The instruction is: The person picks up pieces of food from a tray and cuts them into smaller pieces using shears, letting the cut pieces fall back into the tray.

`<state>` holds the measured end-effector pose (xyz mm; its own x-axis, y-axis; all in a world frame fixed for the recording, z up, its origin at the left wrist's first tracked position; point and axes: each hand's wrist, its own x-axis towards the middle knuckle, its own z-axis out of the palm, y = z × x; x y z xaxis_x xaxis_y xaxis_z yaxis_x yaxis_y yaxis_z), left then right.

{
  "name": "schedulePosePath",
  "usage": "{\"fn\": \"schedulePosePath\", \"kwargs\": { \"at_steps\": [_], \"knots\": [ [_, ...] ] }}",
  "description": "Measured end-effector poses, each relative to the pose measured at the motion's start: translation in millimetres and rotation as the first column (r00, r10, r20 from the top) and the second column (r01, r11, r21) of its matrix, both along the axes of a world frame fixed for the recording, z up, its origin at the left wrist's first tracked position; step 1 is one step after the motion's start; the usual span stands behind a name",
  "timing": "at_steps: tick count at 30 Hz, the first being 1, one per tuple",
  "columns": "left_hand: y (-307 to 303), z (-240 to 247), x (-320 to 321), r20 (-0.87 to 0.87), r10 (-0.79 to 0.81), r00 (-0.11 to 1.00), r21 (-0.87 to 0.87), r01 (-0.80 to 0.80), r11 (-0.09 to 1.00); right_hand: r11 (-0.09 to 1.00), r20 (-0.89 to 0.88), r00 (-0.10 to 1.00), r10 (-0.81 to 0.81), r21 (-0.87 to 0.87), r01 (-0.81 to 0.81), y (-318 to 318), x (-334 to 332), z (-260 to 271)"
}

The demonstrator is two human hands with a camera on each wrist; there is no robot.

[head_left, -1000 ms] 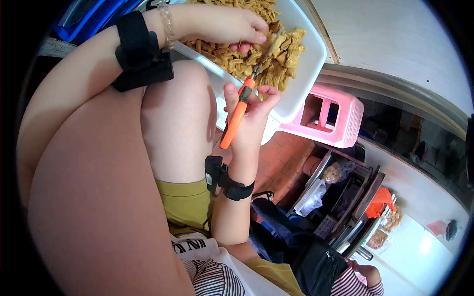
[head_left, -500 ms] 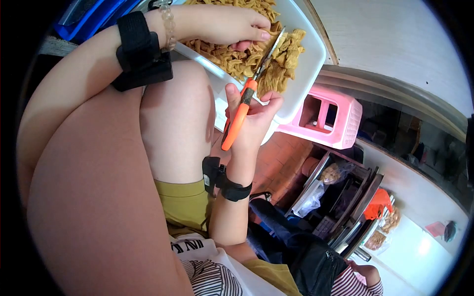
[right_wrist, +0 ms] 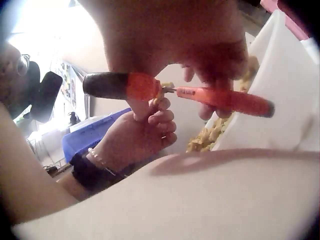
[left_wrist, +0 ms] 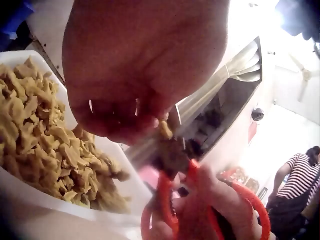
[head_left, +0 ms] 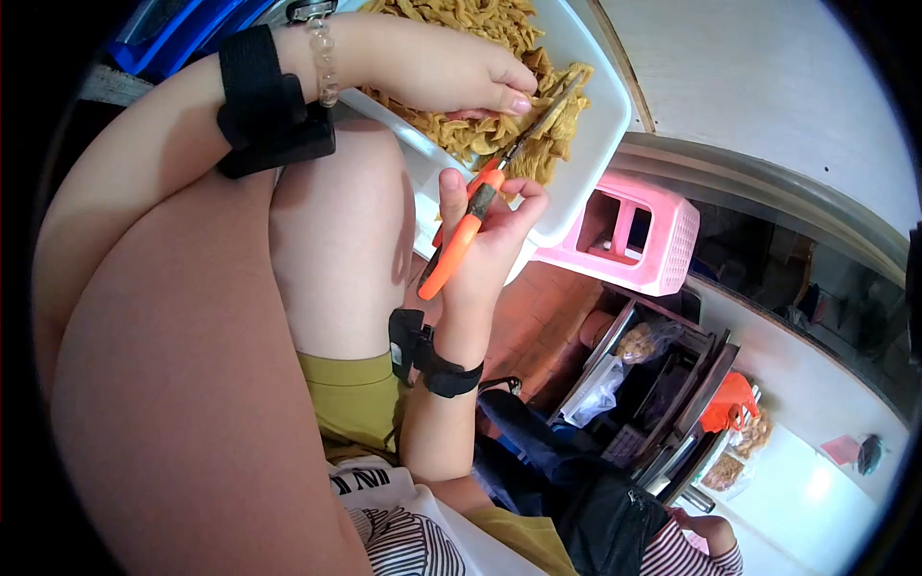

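Observation:
My left hand (head_left: 442, 72), with a beaded bracelet at its wrist, is over a white plastic tub (head_left: 613, 101). Its fingertips pinch a small tan food piece (left_wrist: 165, 129) right at the scissor blades. Orange-handled scissors (head_left: 451, 257) are gripped in my right hand (head_left: 495, 245), the thumb on one side and the fingers on the other. Their blades point over the tub toward the left fingertips. Many tan, wrinkled food strips (left_wrist: 55, 145) fill the tub, and larger folded pieces (head_left: 552, 158) lie near its right end. The left palm hides part of the heap.
Bare legs (head_left: 341, 240) lie close beside the tub. Past its right end stands a pink plastic stool (head_left: 663, 240). Blue containers (head_left: 182, 38) are at the upper left. Crates (head_left: 634, 374) with bagged goods and another person in a striped top (head_left: 687, 552) are farther off.
The left hand has shifted slightly right and down over the tub. The scissors have tilted, their blade tips moving right and their handle ends left.

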<state>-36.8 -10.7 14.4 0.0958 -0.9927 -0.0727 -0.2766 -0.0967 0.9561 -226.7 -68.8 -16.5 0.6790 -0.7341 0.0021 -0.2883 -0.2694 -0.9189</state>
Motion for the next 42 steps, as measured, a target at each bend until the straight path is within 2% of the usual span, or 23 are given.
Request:
{"fn": "schedulePosePath", "kwargs": {
  "at_steps": [2,6,8,10,12,13,14,15,17,18,19,20,22,24,26,30,32,33,35,37,38,40,42],
  "knots": [
    [-1,-5,2,0.072,0.068,0.995,-0.071,-0.063,0.995,0.998,-0.007,1.0,-0.003,0.055,0.003,0,1,1],
    [-1,-10,3,0.065,0.142,0.988,-0.058,-0.138,0.989,0.988,0.062,0.998,-0.01,0.153,0.0,-2,1,-1],
    [-6,-25,5,-0.085,0.223,0.971,-0.056,-0.228,0.972,0.984,0.084,0.996,-0.015,0.18,0.0,-2,0,0],
    [-7,-27,12,-0.044,0.225,0.973,-0.059,-0.227,0.972,0.968,0.073,0.993,-0.091,0.242,0.071,-2,1,5],
    [-8,-30,17,-0.002,0.226,0.974,-0.061,-0.226,0.972,0.98,0.084,0.993,-0.085,0.188,0.068,-7,-2,1],
    [-9,-32,17,-0.107,0.278,0.955,-0.031,-0.283,0.959,0.989,0.094,0.993,-0.077,0.133,0.064,-9,-2,-1],
    [-9,-34,18,-0.208,0.329,0.921,0.005,-0.335,0.942,0.987,0.148,0.988,-0.053,0.158,0.029,-10,-4,-1],
    [-9,-33,17,-0.207,0.329,0.921,0.006,-0.335,0.942,0.987,0.148,0.987,-0.053,0.159,0.029,-11,-5,-5],
    [-8,-31,14,-0.31,0.481,0.82,0.022,-0.5,0.866,0.996,0.067,0.996,0.054,0.069,-0.059,-13,-8,-15],
    [-11,-33,17,-0.311,0.481,0.82,0.022,-0.5,0.866,0.991,-0.015,0.999,0.047,0.126,-0.044,-7,-7,-5],
    [-16,-34,22,-0.285,0.436,0.854,0.046,-0.442,0.896,0.991,-0.015,0.999,0.047,0.126,-0.044,-6,-5,-3],
    [-18,-37,25,-0.26,0.388,0.884,0.072,-0.383,0.921,0.995,-0.097,0.993,0.067,0.075,-0.06,-4,-4,-1],
    [-11,-42,21,-0.239,0.411,0.88,0.007,-0.422,0.907,0.996,-0.214,0.973,0.091,0.042,-0.084,-4,-3,2],
    [-7,-44,21,-0.218,0.436,0.873,-0.06,-0.458,0.887,0.996,-0.216,0.973,0.087,0.018,-0.086,-4,-3,2],
    [-6,-44,21,-0.178,0.336,0.925,-0.054,-0.35,0.935,0.996,-0.217,0.973,0.083,-0.008,-0.087,-4,-3,2],
    [-4,-28,14,-0.166,0.319,0.933,0.045,-0.316,0.948,0.989,-0.212,0.969,0.13,0.096,-0.112,-3,-3,7],
    [-4,-29,12,-0.041,0.233,0.972,-0.006,-0.233,0.972,0.983,-0.211,0.967,0.144,0.142,-0.115,-2,-2,8],
    [-4,-30,12,-0.041,0.232,0.972,-0.006,-0.233,0.972,0.986,-0.202,0.968,0.147,0.11,-0.127,-2,-1,6],
    [-4,-32,12,-0.005,0.119,0.993,-0.027,-0.12,0.992,0.987,-0.193,0.969,0.151,0.078,-0.138,-2,0,0],
    [-1,-10,5,0.018,0.116,0.993,0.004,-0.116,0.993,0.964,-0.111,0.974,0.199,-0.158,-0.215,-3,1,-8],
    [0,-1,2,0.041,0.111,0.993,0.035,-0.112,0.993,0.964,-0.11,0.974,0.198,-0.157,-0.214,-3,2,-8],
    [-1,-1,2,0.044,0.123,0.991,0.028,-0.125,0.992,0.991,-0.114,0.984,0.134,0.004,-0.135,-2,4,-5],
    [-3,-8,4,0.046,0.137,0.989,0.019,-0.138,0.99,0.993,-0.135,0.984,0.114,0.04,-0.11,-2,7,0]
  ]
}}
